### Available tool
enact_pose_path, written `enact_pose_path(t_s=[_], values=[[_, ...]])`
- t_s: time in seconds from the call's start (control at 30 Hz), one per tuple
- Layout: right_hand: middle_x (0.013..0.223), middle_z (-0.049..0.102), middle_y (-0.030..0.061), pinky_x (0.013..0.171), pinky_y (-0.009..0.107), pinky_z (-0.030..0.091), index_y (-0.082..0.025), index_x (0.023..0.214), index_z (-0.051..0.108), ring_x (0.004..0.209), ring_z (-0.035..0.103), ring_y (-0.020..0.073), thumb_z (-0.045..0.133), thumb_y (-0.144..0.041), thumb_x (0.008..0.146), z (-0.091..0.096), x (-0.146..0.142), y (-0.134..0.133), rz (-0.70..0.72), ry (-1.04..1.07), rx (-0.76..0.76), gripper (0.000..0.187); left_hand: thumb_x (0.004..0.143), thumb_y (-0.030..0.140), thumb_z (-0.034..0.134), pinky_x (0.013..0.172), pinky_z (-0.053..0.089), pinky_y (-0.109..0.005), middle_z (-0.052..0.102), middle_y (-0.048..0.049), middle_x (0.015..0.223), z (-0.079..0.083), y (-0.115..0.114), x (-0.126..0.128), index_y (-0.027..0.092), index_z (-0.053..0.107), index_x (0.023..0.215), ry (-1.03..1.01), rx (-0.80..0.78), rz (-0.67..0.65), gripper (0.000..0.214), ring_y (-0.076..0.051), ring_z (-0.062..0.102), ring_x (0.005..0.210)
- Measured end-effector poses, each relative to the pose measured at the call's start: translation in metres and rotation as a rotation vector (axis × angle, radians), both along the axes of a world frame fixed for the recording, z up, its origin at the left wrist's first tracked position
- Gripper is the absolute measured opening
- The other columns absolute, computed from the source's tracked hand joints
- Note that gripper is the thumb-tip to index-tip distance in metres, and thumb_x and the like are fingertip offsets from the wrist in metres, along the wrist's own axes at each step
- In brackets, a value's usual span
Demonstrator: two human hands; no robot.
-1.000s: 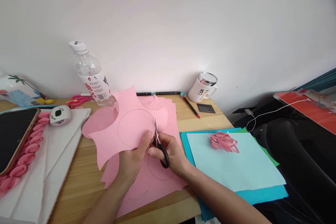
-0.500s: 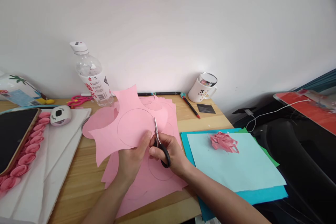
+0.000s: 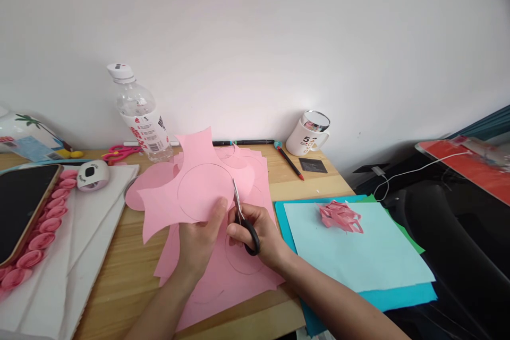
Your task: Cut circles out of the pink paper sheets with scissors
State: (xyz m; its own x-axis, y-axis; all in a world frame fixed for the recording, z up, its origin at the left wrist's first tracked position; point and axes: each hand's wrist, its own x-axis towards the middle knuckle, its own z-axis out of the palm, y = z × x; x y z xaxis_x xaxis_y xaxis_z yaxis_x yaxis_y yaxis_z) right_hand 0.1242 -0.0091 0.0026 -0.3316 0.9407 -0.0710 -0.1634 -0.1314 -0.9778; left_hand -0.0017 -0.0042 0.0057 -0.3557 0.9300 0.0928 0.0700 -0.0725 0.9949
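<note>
The pink stack (image 3: 247,292) lies on the wooden desk (image 3: 107,260), and the held pink sheet (image 3: 205,191) is above its upper left part, the left points reaching out past the stack's left edge. The left hand (image 3: 201,239) pinches this sheet at its lower edge, thumb pressed on top, beside a drawn circle. The right hand (image 3: 253,228), over the stack's right half, is curled around the black-handled scissors (image 3: 252,239), whose narrow blades point up along the sheet's right edge.

Left of the stack, a strip of wood gives room before the white boards (image 3: 75,239). Beyond its top right corner, wood extends to the mug (image 3: 305,135) and a dark card (image 3: 313,165). On its right, room is tighter: the pale blue sheet (image 3: 354,255), bearing crumpled pink paper (image 3: 340,217), is near, and the blue paper beneath covers the desk's side edge. Behind the stack's upper left, the bottle (image 3: 143,122) stands close to the held sheet.

The left fingers under the sheet are hidden, and the right fingers partly cover the handles. How far the blades part is hard to tell. The phone (image 3: 26,207), far left of the stack, is cut off by the frame.
</note>
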Motion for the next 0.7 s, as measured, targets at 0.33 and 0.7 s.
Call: enact_pose_path(t_s=[0.33, 0.7], values=[[0.051, 0.051, -0.0030, 0.047, 0.023, 0.035, -0.016, 0.065, 0.054, 0.048, 0.046, 0.0102, 0.077, -0.052, 0.064, -0.0002, -0.0048, -0.0022, 0.022, 0.012, -0.041, 0.042, 0.068, 0.046, 0.071, 0.083, 0.055, -0.037, 0.074, -0.0082, 0.093, 0.0041, -0.0009, -0.0002, 0.018, 0.069, 0.087, 0.004, -0.126, 0.057, 0.034, -0.027, 0.068, 0.093], [0.061, 0.041, -0.0051, 0.052, 0.023, 0.029, -0.017, 0.067, 0.049, 0.058, 0.033, 0.0086, 0.084, -0.041, 0.058, -0.0066, -0.0016, 0.0033, -0.033, 0.071, -0.021, 0.043, 0.068, 0.043, 0.071, 0.087, 0.055, -0.039, 0.074, -0.0065, 0.091, 0.0020, -0.0034, 0.0008, 0.020, 0.070, 0.088, 0.065, -0.061, -0.041, 0.030, -0.026, 0.068, 0.093]])
